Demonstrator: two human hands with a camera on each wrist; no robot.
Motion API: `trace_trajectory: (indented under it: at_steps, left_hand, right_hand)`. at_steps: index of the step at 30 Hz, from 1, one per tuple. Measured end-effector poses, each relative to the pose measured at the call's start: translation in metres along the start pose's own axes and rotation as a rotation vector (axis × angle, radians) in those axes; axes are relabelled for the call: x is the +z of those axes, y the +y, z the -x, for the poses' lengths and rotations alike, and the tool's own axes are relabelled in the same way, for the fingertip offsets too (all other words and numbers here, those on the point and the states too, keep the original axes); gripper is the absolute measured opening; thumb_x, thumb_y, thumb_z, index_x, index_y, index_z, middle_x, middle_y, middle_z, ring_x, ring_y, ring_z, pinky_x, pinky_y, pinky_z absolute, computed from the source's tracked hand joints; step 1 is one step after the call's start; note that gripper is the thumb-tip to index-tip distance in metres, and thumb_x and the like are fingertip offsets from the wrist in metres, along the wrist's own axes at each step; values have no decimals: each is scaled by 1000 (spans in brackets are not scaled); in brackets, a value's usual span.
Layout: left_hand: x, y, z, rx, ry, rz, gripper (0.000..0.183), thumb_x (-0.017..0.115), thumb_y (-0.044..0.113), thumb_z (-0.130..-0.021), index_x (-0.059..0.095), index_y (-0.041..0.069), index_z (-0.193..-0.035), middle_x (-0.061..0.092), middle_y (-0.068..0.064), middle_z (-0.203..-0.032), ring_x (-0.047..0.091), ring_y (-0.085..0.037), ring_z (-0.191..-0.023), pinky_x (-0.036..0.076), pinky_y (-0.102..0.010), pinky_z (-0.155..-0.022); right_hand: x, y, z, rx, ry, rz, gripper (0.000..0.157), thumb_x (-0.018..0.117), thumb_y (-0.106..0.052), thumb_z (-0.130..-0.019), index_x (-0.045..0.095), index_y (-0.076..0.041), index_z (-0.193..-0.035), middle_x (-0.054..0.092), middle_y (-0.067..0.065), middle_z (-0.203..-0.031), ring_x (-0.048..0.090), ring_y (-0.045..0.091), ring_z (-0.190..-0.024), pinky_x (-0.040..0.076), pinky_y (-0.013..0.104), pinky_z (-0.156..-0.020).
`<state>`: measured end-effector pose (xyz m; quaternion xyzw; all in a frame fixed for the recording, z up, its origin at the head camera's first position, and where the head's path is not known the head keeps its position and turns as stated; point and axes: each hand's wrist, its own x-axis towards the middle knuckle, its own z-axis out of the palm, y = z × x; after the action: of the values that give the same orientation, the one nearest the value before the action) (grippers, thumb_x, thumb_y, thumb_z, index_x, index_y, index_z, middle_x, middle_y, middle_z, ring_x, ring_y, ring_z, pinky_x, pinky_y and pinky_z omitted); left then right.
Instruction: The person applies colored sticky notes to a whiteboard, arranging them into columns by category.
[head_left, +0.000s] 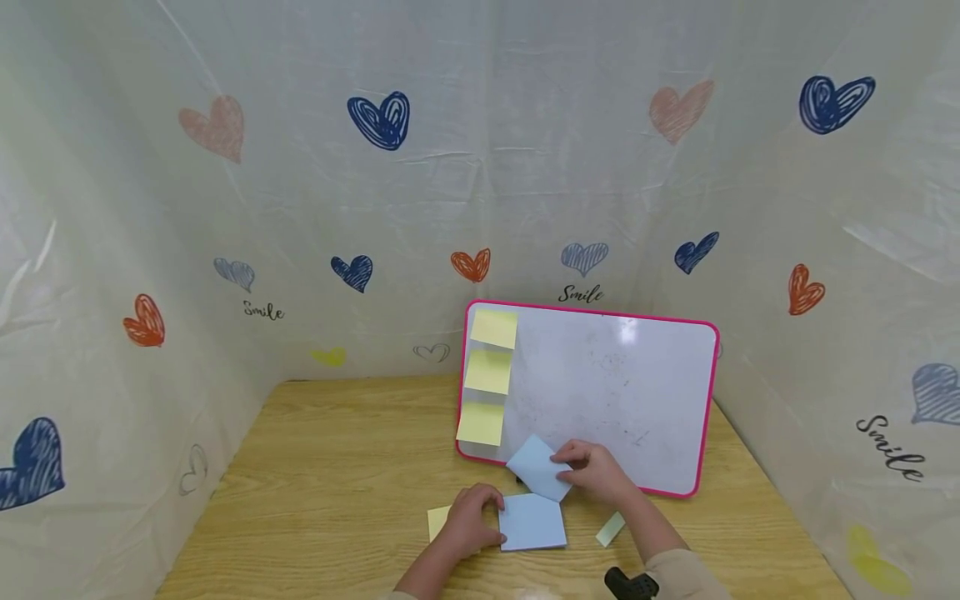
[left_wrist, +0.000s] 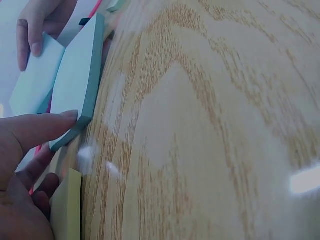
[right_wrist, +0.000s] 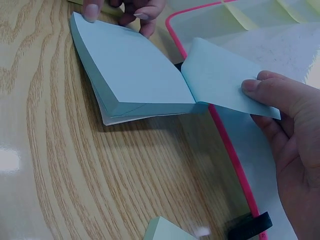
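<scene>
A pad of light blue sticky notes [head_left: 532, 525] is held by its left side between the thumb and fingers of my left hand [head_left: 468, 518]. My right hand [head_left: 597, 473] pinches one blue sheet [head_left: 534, 467] by its right corner. In the right wrist view that sheet [right_wrist: 220, 72] slants up and meets the pad [right_wrist: 135, 65] along the pad's board-side edge; whether it is still stuck there I cannot tell. A yellow sticky note pad [left_wrist: 67, 205] lies beside my left hand, partly hidden by it in the head view.
Behind the hands a pink-framed whiteboard [head_left: 600, 392] leans back, three yellow notes [head_left: 488, 371] in a column at its left. A narrow pale green pad [head_left: 611, 529] lies on the wooden table [head_left: 337, 450] near my right forearm. A black piece [right_wrist: 250, 227] sits at the board's lower edge.
</scene>
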<state>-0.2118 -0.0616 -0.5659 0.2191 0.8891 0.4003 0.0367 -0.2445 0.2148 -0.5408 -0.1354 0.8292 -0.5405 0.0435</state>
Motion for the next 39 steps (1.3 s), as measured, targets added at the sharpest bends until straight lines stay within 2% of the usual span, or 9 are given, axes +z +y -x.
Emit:
trace_trajectory:
  at_steps: [3,9,13,20,25,28,30,34,39]
  left_hand:
    - [0,1,0,4,5,-10,46,91,8,-55,60,18,-87,59,6,-98,47,-17,-92,42,-33,-81]
    - [0,0,1,15,4,6,45,90,7,-55,60,17,-87,60,6,-99,48,-18,-93,41,-34,-82]
    - [1,-2,-1,13,-5,5,45,90,7,-56,60,18,-87,59,6,-100,49,-20,-95,42,-35,-84]
    - [2,-3,-1,18,-3,1,45,91,8,-55,61,19,-87,61,6,-100,50,-22,-96,42,-35,-83]
    - [-5,0,-3,-22,-59,105,45,89,5,-60,64,16,-95,61,4,-101,51,-23,-97,44,-37,-85]
    - [-13,4,-8,-35,-99,175,44,87,2,-65,63,12,-101,60,0,-106,53,-27,-101,45,-41,-88]
    - [-18,10,-12,-27,-120,218,43,85,0,-68,63,10,-104,60,-4,-110,54,-32,-103,46,-45,-88]
    - [-29,24,-20,-15,-154,292,41,81,-1,-73,61,4,-108,59,-9,-113,52,-38,-105,46,-51,-87]
    - [-42,43,-34,17,-164,329,35,77,-1,-78,60,1,-108,61,-14,-112,53,-40,-105,45,-52,-87]
  right_hand:
    - [-1,-10,3,-7,11,-6,20,76,-3,-82,75,-2,-101,64,7,-99,58,23,-95,51,23,-81]
    - [-4,-13,2,-42,35,17,21,77,-3,-82,74,0,-102,65,7,-100,61,21,-99,51,25,-84]
    - [-5,-8,1,-45,66,27,21,78,-6,-81,75,-3,-101,65,4,-99,62,17,-99,52,25,-84]
    - [-10,-10,0,-18,80,18,21,78,-7,-81,76,-6,-102,66,4,-101,62,23,-104,50,25,-88]
    - [-19,-17,0,-28,116,23,19,78,-6,-82,75,-9,-100,67,4,-102,62,25,-106,50,27,-90]
    - [-25,-24,1,-37,151,47,15,77,-6,-82,74,-10,-96,68,3,-99,63,21,-99,52,28,-83]
    - [-28,-28,1,-31,167,43,13,76,-6,-83,74,-9,-95,68,4,-97,63,20,-91,55,30,-74]
    - [-33,-35,0,29,202,1,12,75,-5,-84,72,-8,-95,66,5,-95,60,18,-79,55,33,-59]
    - [-38,-46,-3,66,312,-65,15,77,-3,-82,69,-3,-94,63,8,-89,59,20,-77,55,33,-59]
